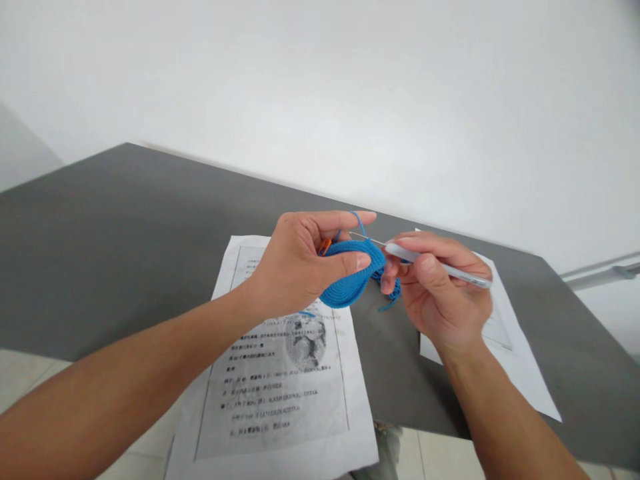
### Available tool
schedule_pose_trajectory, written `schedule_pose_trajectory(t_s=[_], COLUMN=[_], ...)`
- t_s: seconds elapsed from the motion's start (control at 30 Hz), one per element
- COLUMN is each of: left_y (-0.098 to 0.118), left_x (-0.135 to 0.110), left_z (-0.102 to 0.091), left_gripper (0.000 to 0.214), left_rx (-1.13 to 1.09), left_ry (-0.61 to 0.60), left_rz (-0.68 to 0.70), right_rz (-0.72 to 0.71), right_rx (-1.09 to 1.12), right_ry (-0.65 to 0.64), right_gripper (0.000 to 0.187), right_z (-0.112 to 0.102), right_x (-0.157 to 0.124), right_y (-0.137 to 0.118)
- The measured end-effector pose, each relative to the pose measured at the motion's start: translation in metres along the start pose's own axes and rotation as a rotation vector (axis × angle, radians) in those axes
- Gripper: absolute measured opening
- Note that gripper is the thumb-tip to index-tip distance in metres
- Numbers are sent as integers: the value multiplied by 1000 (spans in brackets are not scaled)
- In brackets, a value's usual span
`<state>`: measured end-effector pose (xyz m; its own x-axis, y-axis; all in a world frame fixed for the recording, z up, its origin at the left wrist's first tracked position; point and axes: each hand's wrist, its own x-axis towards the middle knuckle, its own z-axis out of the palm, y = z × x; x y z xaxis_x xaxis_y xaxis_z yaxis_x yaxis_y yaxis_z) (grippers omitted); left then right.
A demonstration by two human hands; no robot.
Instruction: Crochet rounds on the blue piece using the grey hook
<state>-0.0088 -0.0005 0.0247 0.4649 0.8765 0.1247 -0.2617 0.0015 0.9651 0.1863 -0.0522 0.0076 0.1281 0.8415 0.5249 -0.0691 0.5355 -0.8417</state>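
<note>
My left hand pinches a round piece of blue crochet, its thumb pressed on the near face. Over the stretched index finger of that hand runs a strand of blue yarn. An orange stitch marker sits at the edge of the piece, close to the fingers. In my right hand is a crochet hook with a light grey handle, gripped like a pen. Its thin metal shaft reaches left to the top edge of the crochet piece; whether the tip is in a stitch I cannot tell.
A printed sheet with text and a picture lies under my left arm, reaching past the near edge of the dark grey table. Another sheet lies beneath my right arm. Loose blue yarn rests behind the hands. A white wall stands behind.
</note>
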Motion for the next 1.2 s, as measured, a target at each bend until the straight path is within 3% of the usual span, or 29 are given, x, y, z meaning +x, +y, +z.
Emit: schedule_pose_trajectory(t_s=[0.8,1.03,1.2], left_y=[0,0,1], left_x=[0,-2,-3], left_z=[1,2,5], left_gripper=[51,46,43], left_rx=[88,220,340], left_ry=[10,55,116], left_rz=[6,63,165], right_rz=[-176,-301,-338], right_rx=[-268,-410,-557], right_ry=[-65,-60,-73], right_gripper=[11,15,28], right_z=[-22,-23,-20], right_x=[1,0,-4], right_y=[-12,-12,-17])
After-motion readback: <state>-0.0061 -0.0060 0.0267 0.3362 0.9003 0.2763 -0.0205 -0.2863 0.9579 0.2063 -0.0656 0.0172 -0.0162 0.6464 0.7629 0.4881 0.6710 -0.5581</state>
